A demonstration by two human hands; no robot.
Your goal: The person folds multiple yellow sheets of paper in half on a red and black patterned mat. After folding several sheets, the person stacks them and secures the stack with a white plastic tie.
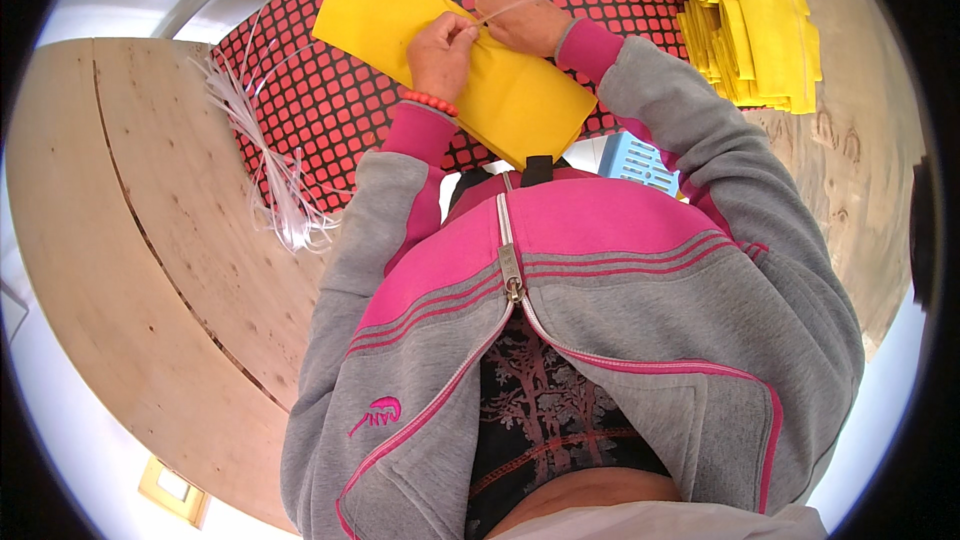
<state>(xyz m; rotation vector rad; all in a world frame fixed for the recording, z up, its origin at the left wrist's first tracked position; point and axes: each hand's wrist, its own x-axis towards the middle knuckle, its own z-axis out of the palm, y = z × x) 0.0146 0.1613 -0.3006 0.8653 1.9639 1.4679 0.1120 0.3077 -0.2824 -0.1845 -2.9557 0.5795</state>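
Observation:
A yellow folded cloth bundle (540,105) lies slantwise over a red and black grid-patterned cover, its near end close to my body. Across its middle, my left hand (440,52), with a red bead bracelet on the wrist, is closed in a pinch with thumb and forefinger together. My right hand (522,22) is closed just beside it, fingertips nearly meeting the left ones. Between them runs a thin whitish strip (515,8), whose loose end passes over the back of my right hand. How far the strip goes round the bundle is hidden.
Many loose white strips (275,185) lie on the left edge of the grid-patterned cover (300,90) and the wooden tabletop (150,240). Stacked yellow folded cloths (755,20) sit at the far right. A blue slotted plastic piece (638,162) shows below my right forearm.

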